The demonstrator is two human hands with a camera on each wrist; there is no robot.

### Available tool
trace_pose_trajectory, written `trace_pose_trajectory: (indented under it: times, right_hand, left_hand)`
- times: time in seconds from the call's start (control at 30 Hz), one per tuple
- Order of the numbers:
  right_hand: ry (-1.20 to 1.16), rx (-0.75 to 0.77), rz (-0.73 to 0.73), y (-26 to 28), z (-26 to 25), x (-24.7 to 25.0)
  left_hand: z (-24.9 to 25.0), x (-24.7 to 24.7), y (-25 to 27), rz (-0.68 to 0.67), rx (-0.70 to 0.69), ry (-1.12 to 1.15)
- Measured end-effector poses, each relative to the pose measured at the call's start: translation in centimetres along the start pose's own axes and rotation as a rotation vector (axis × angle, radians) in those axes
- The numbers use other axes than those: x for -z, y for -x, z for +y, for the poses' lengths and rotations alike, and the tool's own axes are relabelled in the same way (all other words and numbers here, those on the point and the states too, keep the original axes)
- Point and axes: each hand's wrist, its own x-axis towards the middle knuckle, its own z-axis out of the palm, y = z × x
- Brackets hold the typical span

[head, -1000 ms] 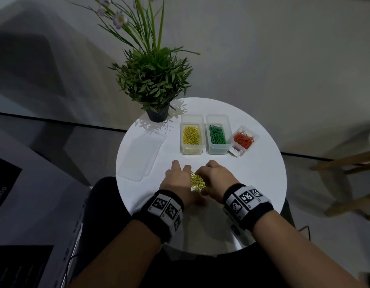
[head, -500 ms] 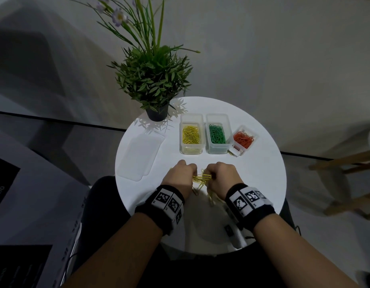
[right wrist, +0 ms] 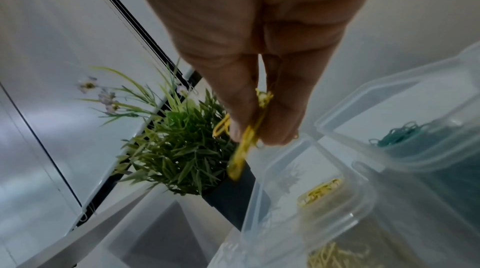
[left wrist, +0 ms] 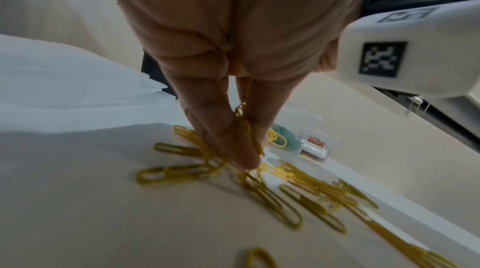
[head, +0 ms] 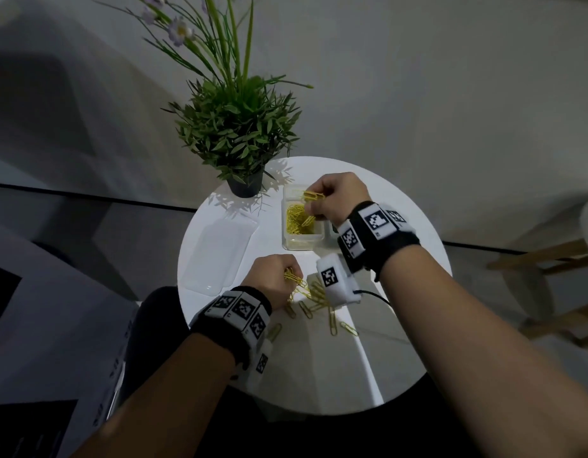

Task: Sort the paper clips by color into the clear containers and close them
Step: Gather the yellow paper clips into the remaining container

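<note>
My right hand (head: 322, 201) (right wrist: 255, 139) pinches a bunch of yellow paper clips (head: 312, 196) (right wrist: 242, 149) over the clear container (head: 302, 242) (right wrist: 285, 207) that holds yellow clips. My left hand (head: 287, 276) (left wrist: 246, 149) pinches more yellow clips (left wrist: 249, 131) near the table's front, over a loose scatter of yellow clips (head: 319, 305) (left wrist: 298, 196). The container of green clips (right wrist: 400, 135) (left wrist: 285, 141) stands just right of the yellow one, hidden by my right wrist in the head view. A small box of red clips (left wrist: 315, 141) shows beyond it in the left wrist view.
The round white table (head: 401, 342) is small, its edges close on every side. A potted plant (head: 240, 140) stands at the back left, beside the yellow container. Clear lids (head: 216, 256) lie on the table's left. A wooden stool (head: 557, 276) stands off to the right.
My right hand has lifted away from the pile and travelled to the yellow container with a bunch of clips. The left hand stays at the pile, which is now spread out.
</note>
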Motion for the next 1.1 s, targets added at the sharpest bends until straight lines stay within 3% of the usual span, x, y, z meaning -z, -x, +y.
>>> trace_pose_trajectory:
  times: [0.1, 0.2, 0.3, 0.4, 0.53, 0.67, 0.87, 0.93, 1.1]
  right_hand:
    - [0.056, -0.027, -0.048, -0.8, 0.2, -0.6]
    - [0.026, -0.028, -0.003, -0.3, 1.2, 0.3]
    - [-0.067, 0.011, 0.092, 1.4, 2.7, 2.1]
    - [-0.127, -0.022, 0.074, 4.3, 4.9, 3.3]
    - [0.173, -0.086, -0.021, 7.5, 8.6, 2.7]
    - [0.559, -0.074, -0.218, 9.3, 10.1, 1.5]
    - [0.701, -0.114, -0.242, 10.3, 10.5, 0.5]
    - [0.687, -0.081, -0.210, 10.0, 10.4, 0.0]
    - [0.614, 0.024, -0.182, 8.4, 9.3, -1.5]
  left_hand:
    - [0.2, 0.8, 0.2, 0.008, -0.002, 0.046]
    - [1.1, 2.3, 0.1, 0.049, -0.027, 0.094]
    - [2.8, 4.3, -0.7, 0.122, -0.062, 0.175]
    - [4.5, 5.9, -3.1, 0.225, -0.135, 0.121]
    - [5.7, 5.4, -6.2, 0.250, -0.112, 0.029]
    - [5.2, 4.2, -6.9, 0.194, -0.124, -0.080]
    - [3.9, 5.3, -3.7, 0.274, -0.194, -0.135]
    - [2.8, 5.4, -1.7, 0.240, -0.154, -0.140]
    - [-1.3, 2.7, 3.5, 0.006, 0.055, -0.305]
